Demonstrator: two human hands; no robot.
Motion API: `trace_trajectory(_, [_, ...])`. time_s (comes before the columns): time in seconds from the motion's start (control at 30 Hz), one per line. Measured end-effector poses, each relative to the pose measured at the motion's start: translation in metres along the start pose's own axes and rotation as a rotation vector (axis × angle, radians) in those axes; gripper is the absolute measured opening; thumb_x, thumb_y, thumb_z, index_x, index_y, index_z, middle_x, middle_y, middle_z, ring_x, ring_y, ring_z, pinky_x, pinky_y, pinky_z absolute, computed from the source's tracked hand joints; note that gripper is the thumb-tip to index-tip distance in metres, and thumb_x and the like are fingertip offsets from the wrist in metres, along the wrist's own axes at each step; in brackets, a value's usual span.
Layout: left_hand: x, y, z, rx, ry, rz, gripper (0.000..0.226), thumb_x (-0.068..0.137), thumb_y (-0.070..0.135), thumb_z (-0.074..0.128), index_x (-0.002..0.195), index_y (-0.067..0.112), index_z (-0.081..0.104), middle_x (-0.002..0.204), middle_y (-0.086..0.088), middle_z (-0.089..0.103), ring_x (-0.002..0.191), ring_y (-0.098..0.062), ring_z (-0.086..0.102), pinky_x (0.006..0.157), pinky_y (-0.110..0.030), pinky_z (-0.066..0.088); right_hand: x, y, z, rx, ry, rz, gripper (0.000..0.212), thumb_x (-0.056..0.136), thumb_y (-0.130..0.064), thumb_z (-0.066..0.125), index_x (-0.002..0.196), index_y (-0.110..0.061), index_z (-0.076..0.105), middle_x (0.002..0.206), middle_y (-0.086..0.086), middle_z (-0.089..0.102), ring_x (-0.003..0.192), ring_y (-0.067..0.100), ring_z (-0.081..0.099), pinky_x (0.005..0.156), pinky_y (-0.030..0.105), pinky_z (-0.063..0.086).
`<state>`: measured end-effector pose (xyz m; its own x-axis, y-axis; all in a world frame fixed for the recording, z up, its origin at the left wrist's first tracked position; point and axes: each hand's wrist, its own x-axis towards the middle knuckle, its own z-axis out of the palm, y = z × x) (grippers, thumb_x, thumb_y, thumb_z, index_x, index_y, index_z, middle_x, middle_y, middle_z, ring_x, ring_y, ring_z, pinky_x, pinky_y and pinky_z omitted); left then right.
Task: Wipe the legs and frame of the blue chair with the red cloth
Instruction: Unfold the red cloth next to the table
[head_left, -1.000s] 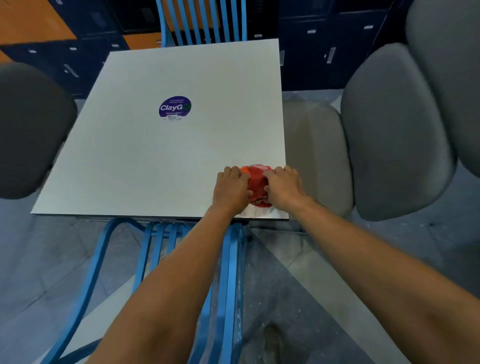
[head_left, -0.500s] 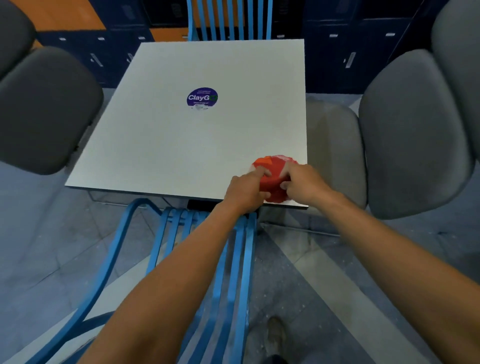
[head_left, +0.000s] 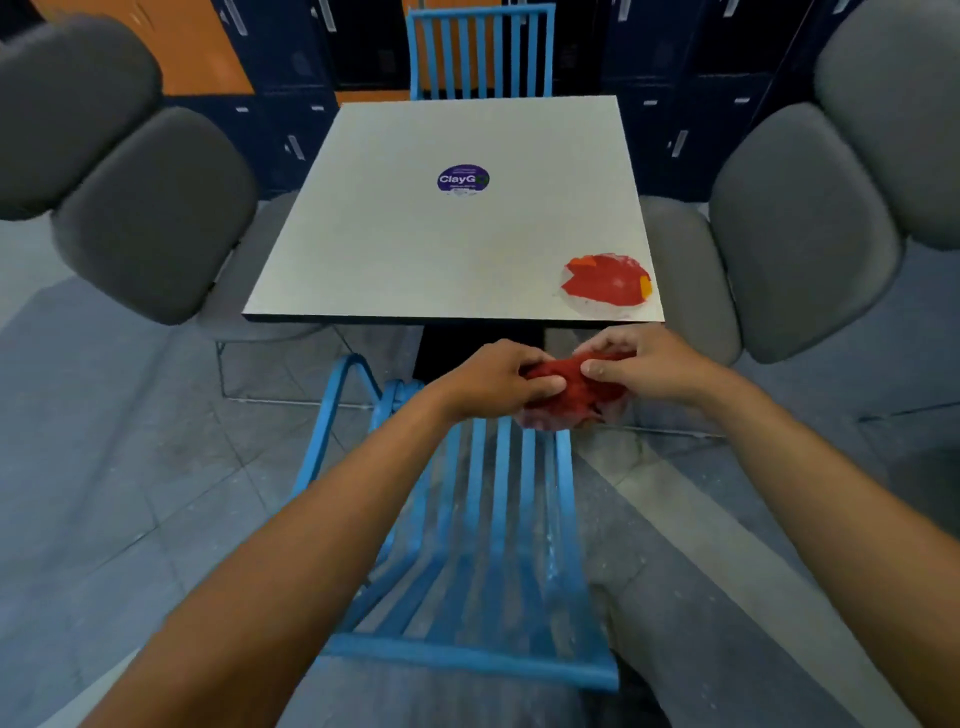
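A red cloth is bunched between my two hands, in the air just in front of the white table's near edge. My left hand grips its left side and my right hand pinches its right side. Directly below my arms stands the blue chair, its slatted back towards me and its top rail lowest in view. A curved blue leg or frame tube shows at the chair's left. The chair's seat and lower legs are hidden.
A white square table carries a purple round sticker and a red wrapper at its near right corner. Grey padded chairs stand left and right. A second blue chair is at the far side.
Both hands have lifted the red cloth off the table's near right corner and drawn it back over the chair. A red wrapper stays on the table. The view has pulled back.
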<state>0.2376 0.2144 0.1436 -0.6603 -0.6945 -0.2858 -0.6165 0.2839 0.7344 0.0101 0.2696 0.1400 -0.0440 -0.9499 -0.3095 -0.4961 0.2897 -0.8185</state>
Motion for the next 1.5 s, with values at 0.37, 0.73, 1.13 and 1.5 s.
trace_trajectory(0.37, [-0.241, -0.036, -0.033, -0.209, -0.076, 0.089, 0.024, 0.106, 0.028, 0.061, 0.125, 0.019, 0.074, 0.111, 0.002, 0.078, 0.103, -0.010, 0.073, 0.091, -0.025, 0.059, -0.190, -0.095, 0.153, 0.152, -0.102, -0.080, 0.048, 0.077, -0.040, 0.085, 0.123, -0.031, 0.074, 0.112, -0.006, 0.079, 0.107, 0.012, 0.075, 0.087, 0.022, 0.060])
trace_trajectory(0.73, [-0.361, -0.091, -0.011, -0.386, -0.025, -0.039, 0.034, 0.106, 0.046, 0.056, 0.103, 0.019, 0.077, 0.090, -0.009, 0.077, 0.076, -0.016, 0.071, 0.073, -0.027, 0.058, -0.239, -0.119, 0.220, -0.041, -0.286, -0.145, 0.039, 0.086, -0.035, 0.084, 0.123, -0.041, 0.074, 0.112, -0.015, 0.078, 0.106, 0.005, 0.074, 0.102, 0.038, 0.058])
trace_trajectory(1.13, [-0.439, -0.204, 0.100, -0.748, -0.035, -0.360, 0.036, 0.110, 0.030, 0.053, 0.092, 0.008, 0.077, 0.085, -0.017, 0.069, 0.078, -0.026, 0.057, 0.070, -0.030, 0.045, -0.260, -0.065, 0.352, -0.096, -0.468, 0.107, 0.018, 0.099, -0.044, 0.071, 0.111, -0.034, 0.078, 0.103, -0.013, 0.079, 0.099, 0.007, 0.073, 0.090, 0.031, 0.059])
trace_trajectory(1.5, [-0.450, -0.388, 0.090, -0.685, -0.318, -0.624, 0.040, 0.103, 0.054, 0.055, 0.120, 0.023, 0.075, 0.119, 0.000, 0.077, 0.113, -0.019, 0.071, 0.088, -0.024, 0.055, -0.188, -0.014, 0.532, 0.090, -0.412, 0.419, 0.018, 0.094, -0.041, 0.077, 0.102, -0.025, 0.083, 0.093, -0.003, 0.082, 0.085, 0.012, 0.077, 0.068, 0.023, 0.059])
